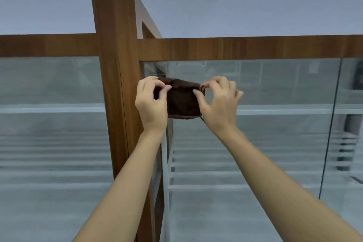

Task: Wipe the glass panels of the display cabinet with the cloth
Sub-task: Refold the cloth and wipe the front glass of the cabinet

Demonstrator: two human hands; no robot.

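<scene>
Hands raised, we hold the small dark-brown soft cloth (181, 100) up near the top of the clear glass panel (255, 88).

Our left hand (152, 102) and right hand (218, 102) each pinch a top corner of the cloth, thumb against fingers (198, 94), the other fingers loosely curled; whether the cloth already touches the glass we cannot tell. It hangs just right of the brown wood-grain upright post (115, 84) and below the matching top rail (235, 48) of the tall display cabinet. We judge the cloth light, limp and easily bunched, so it wants folding into a flat pad and pressing with an open palm. The glass looks smooth, stiff and fragile: firm, even pressure, no knocks at the edges.
</scene>
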